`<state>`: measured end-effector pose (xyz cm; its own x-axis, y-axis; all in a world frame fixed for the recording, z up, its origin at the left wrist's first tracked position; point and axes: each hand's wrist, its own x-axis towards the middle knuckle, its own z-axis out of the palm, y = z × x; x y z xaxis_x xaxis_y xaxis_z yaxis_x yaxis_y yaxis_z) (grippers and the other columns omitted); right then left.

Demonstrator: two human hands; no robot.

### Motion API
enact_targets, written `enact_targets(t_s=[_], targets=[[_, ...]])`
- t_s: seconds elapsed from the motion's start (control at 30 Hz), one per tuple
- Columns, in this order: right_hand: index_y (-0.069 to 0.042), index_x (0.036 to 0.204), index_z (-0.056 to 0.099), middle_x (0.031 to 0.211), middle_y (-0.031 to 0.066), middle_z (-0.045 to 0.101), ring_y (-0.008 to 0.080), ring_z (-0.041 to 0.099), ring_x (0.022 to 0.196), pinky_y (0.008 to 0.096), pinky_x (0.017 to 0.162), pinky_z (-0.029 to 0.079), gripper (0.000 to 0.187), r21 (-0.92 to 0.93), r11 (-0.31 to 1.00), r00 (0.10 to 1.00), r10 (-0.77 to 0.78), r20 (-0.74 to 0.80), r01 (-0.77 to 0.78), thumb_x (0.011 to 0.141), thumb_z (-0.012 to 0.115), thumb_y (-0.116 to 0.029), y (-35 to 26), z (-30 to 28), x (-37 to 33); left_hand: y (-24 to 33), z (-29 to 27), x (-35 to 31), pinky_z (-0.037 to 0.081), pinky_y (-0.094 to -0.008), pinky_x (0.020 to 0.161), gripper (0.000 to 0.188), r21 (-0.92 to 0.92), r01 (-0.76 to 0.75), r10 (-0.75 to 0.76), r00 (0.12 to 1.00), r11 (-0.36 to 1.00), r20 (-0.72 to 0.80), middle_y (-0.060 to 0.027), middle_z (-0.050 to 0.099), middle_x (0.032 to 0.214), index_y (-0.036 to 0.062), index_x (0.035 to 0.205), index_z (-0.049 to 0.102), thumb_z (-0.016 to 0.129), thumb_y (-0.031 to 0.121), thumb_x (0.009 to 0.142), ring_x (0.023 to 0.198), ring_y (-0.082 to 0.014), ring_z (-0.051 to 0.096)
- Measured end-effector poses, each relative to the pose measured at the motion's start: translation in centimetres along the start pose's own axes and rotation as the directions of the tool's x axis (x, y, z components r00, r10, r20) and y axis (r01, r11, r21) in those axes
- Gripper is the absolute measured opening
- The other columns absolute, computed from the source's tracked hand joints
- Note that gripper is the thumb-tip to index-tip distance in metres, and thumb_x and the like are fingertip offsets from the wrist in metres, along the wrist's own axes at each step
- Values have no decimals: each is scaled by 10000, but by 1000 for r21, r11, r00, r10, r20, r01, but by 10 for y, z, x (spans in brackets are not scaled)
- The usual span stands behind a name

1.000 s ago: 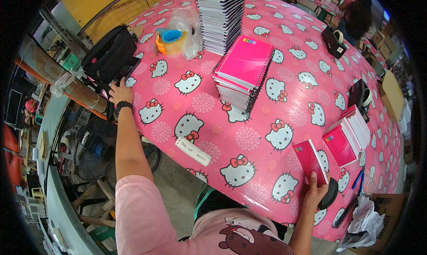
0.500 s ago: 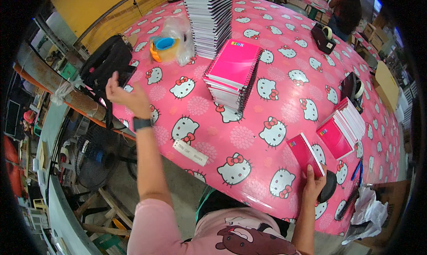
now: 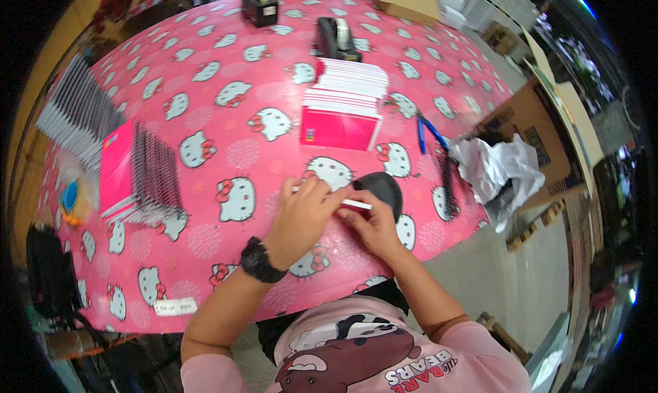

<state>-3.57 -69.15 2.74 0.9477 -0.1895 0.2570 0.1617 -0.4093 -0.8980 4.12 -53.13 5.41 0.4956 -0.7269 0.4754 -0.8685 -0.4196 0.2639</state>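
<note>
Your left hand (image 3: 301, 218) and right hand (image 3: 373, 225) meet at the worktop's (image 3: 226, 70) near edge, together pinching a thin white strip (image 3: 353, 204), perhaps a notebook's edge, beside a black pad (image 3: 380, 187). Stacked pink notebooks (image 3: 343, 112) wait mid-worktop, seemingly untouched.

Notebook stack (image 3: 140, 177) left of hands; booklet pile (image 3: 346, 105) behind; tape dispenser (image 3: 334, 38) farther back.

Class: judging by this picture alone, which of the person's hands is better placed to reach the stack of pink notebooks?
Probably the left hand: the spiral-bound pink notebook stack lies to its left, while the right hand is farther away.
</note>
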Motion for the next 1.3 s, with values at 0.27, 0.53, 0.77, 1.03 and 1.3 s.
enact_targets(t_s=[0.27, 0.53, 0.77, 1.03, 1.3], targets=[[11, 914, 635, 710, 16, 612, 77, 525, 638, 222, 600, 437, 126, -286, 926, 850, 64, -523, -246, 843, 620, -92, 25, -137, 33, -6, -19, -1, 328, -420, 828, 217, 29, 120, -119, 992, 992, -35, -34, 566, 876, 107, 985, 611, 539, 79, 782, 874, -207, 519], [-54, 988, 652, 981, 169, 542, 356, 490, 956, 418, 823, 428, 319, -871, 411, 945, -59, -320, -270, 761, 678, -276, 74, -154, 46, -6, -22, -3, 324, -410, 824, 188, -7, 78, -78, 997, 997, -2, -25, 552, 862, 100, 977, 604, 562, 102, 794, 861, -194, 511], [-43, 1040, 596, 815, 160, 598, 293, 569, 790, 379, 705, 448, 220, -645, 692, 870, -50, -490, -324, 887, 527, -185, 73, -173, 58, -8, -16, 0, 323, -395, 816, 199, -40, 39, -42, 997, 998, -69, -8, 540, 840, 130, 959, 604, 641, 218, 785, 845, -179, 509], [-46, 1027, 646, 854, 3, 573, 72, 516, 713, 203, 605, 407, 231, -268, 955, 978, -75, 195, 126, 796, 655, -59, -41, -73, 24, -13, -17, -4, 317, -410, 830, 204, -70, 29, -33, 998, 997, -51, -18, 556, 842, 119, 951, 629, 653, 224, 777, 836, -193, 506], [-31, 966, 646, 833, 61, 583, 158, 552, 778, 261, 697, 433, 208, -163, 987, 976, 33, 217, 3, 759, 648, -9, -39, -66, 19, -12, -16, -5, 314, -421, 859, 155, -100, 7, -16, 996, 995, -89, -15, 535, 810, 115, 879, 619, 658, 208, 762, 840, -186, 506]])
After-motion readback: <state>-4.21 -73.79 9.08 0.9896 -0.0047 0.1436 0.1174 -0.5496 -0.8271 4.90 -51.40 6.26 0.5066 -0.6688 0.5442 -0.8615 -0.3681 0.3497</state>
